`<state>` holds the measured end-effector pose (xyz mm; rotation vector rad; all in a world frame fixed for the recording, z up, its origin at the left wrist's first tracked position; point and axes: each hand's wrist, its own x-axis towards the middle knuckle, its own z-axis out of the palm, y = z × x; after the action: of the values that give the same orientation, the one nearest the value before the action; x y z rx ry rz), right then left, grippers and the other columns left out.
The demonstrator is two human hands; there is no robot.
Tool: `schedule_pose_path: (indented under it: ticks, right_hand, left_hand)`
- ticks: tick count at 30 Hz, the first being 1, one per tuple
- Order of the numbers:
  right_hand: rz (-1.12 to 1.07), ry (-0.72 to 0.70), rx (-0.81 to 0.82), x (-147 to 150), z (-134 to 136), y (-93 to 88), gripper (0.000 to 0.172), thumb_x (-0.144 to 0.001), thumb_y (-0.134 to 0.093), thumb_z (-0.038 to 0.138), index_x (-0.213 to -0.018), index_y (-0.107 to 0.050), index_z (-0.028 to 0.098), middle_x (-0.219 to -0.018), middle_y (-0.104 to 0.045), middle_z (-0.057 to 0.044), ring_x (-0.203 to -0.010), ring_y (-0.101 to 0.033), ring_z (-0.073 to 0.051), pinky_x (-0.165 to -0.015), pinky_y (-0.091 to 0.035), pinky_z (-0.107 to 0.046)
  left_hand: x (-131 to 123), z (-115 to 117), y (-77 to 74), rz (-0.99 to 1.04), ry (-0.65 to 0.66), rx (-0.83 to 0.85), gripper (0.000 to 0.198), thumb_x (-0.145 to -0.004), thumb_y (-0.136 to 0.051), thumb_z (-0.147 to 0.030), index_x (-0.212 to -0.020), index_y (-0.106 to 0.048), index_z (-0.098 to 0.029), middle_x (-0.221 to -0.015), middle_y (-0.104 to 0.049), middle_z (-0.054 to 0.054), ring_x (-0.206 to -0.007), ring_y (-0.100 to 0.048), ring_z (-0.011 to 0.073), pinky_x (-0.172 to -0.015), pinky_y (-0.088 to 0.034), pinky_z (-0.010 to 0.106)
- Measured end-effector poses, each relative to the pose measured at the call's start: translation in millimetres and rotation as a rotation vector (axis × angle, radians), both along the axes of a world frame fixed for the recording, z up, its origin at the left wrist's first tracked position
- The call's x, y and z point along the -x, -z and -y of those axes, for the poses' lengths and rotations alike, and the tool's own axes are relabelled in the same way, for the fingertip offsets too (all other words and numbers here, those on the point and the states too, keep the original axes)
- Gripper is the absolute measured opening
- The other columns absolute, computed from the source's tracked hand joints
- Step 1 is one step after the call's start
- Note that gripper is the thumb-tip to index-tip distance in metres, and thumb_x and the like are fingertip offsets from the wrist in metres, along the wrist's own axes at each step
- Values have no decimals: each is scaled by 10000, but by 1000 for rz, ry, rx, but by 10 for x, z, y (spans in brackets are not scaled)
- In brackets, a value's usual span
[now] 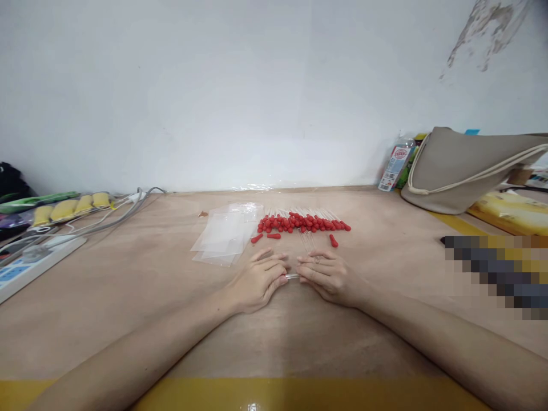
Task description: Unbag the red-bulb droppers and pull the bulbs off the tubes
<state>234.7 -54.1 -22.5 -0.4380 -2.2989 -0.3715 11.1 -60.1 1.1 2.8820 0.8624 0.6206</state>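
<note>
A thin clear glass dropper tube (293,276) bridges the small gap between my hands. My left hand (259,279) is closed at the tube's left end, where its fingers hide what else they may hold. On the other end, my right hand (331,277) pinches the tube between thumb and fingers. Just beyond my right fingers lie several loose glass tubes (306,241). Behind them is a row of droppers with red rubber bulbs (299,221), their pale stems pointing toward the wall. Loose red bulbs (274,236) lie in front of the row, one (333,241) off to the right.
Clear plastic bags (225,234) lie left of the droppers. A power strip (38,262) with cables is at the far left, near yellow packets (71,208). At the back right stand a carton (396,166) and a grey bag (462,168), against the wall.
</note>
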Motion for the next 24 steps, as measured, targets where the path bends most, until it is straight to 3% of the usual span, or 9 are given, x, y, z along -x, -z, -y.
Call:
schedule_pose_path:
  ticks: [3, 6, 11, 16, 21, 24]
  right_hand:
    - [-11, -8, -32, -44, 11, 0, 239, -853, -481, 141, -1057, -590, 204, -935, -691, -36, -991, -603, -145, -890, -454, -327]
    - [-44, 16, -13, -129, -8, -13, 254, -853, -469, 132, -1057, -598, 212, -928, -688, -35, -969, -606, -144, -877, -440, -326]
    - [-199, 400, 67, -205, -77, -98, 198, -845, -503, 242, -976, -649, 220, -703, -649, -21, -710, -583, -138, -704, -377, -303]
    - [-178, 678, 149, -174, -173, -127, 261, -838, -426, 184, -1017, -615, 169, -852, -665, -57, -783, -569, -161, -737, -285, -315]
    - [-152, 829, 218, -237, -235, -103, 164, -782, -429, 172, -827, -587, 167, -735, -657, -26, -698, -551, -161, -698, -231, -309]
    - [-115, 848, 222, -253, -248, -87, 149, -777, -432, 172, -777, -580, 173, -757, -665, -27, -708, -555, -166, -684, -213, -312]
  left_hand:
    - [19, 11, 8, 10, 19, -22, 220, -910, -349, -241, -927, -567, -210, -1053, -639, 35, -1206, -438, 178, -1050, -269, 410]
    - [86, -19, 12, 70, -31, -26, 221, -906, -347, -228, -890, -566, -205, -1014, -630, 44, -1077, -514, 182, -954, -374, 374]
    - [255, -317, -54, 311, -345, -85, 228, -891, -392, -287, -880, -600, -195, -845, -530, 54, -818, -521, 167, -742, -458, 303]
    - [357, -814, -140, 309, -612, -59, 225, -838, -442, -231, -935, -635, -169, -779, -518, 54, -839, -532, 198, -762, -454, 331]
    - [394, -977, -122, 160, -688, 109, 221, -764, -548, -298, -945, -565, -174, -685, -563, 17, -632, -559, 176, -589, -441, 294]
    - [376, -907, -121, 143, -692, 59, 240, -775, -546, -388, -891, -542, -178, -742, -589, 40, -686, -564, 190, -594, -431, 295]
